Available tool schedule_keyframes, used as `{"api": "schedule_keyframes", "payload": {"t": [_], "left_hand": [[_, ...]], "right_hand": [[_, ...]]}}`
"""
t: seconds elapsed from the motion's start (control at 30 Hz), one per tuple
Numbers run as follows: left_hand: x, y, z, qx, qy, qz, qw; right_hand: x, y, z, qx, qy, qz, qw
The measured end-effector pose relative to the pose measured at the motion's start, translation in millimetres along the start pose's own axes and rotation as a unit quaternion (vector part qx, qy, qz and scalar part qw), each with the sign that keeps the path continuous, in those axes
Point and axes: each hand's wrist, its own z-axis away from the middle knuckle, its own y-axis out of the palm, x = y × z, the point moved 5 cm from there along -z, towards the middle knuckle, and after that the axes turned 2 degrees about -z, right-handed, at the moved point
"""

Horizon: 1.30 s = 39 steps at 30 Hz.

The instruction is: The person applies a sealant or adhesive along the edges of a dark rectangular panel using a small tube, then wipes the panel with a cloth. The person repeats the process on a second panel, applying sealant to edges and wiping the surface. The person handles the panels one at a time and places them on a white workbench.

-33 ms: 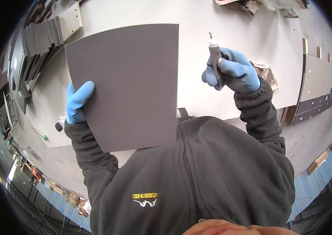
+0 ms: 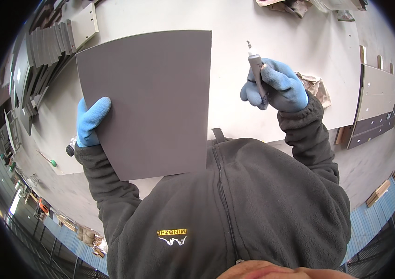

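A flat grey panel [image 2: 146,104] is held up before my chest, its broad face toward me. My left hand [image 2: 92,120], in a blue glove, grips it by the left edge, thumb on the face; the fingers behind it are hidden. My right hand [image 2: 285,87], gloved alike, is closed round a small grey squeeze tube [image 2: 255,66]. The tube points up, with a white nozzle and a little dark matter at its tip. Dark smears mark the glove near the tube's lower end. Tube and panel are apart.
Beneath lies a white tabletop [image 2: 239,121]. Stacked panels [image 2: 50,44] stand at the far left, and more boards [image 2: 376,95] lie at the right. A crumpled cloth [image 2: 316,88] rests behind my right hand. A black-capped bottle [image 2: 70,148] is beside my left wrist, near a green-tipped tool [image 2: 53,163].
The panel and my left hand have shifted slightly left. In my right hand, the tube has moved slightly left and down and my thumb sits higher on it.
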Motion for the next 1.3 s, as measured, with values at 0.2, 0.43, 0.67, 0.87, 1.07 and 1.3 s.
{"api": "schedule_keyframes", "payload": {"t": [0.2,0.43,0.67,0.87,1.07,1.3], "left_hand": [[-2,-3,7,0.004,-0.031,-0.045,0.999],[3,8,8,0.029,-0.029,-0.043,0.998],[4,5,9,0.05,-0.025,-0.024,0.998],[3,3,8,0.03,-0.017,-0.051,0.998],[-1,5,7,0.043,-0.013,-0.037,0.998],[1,5,7,0.023,-0.015,-0.054,0.998]], "right_hand": [[-7,15,-1,-0.053,0.044,0.057,0.996],[7,29,6,-0.107,0.043,0.079,0.99],[7,30,8,-0.112,0.035,0.081,0.99],[10,33,9,-0.131,0.023,0.071,0.989],[18,38,8,-0.142,0.054,0.083,0.985],[16,41,8,-0.158,0.046,0.046,0.985]]}}
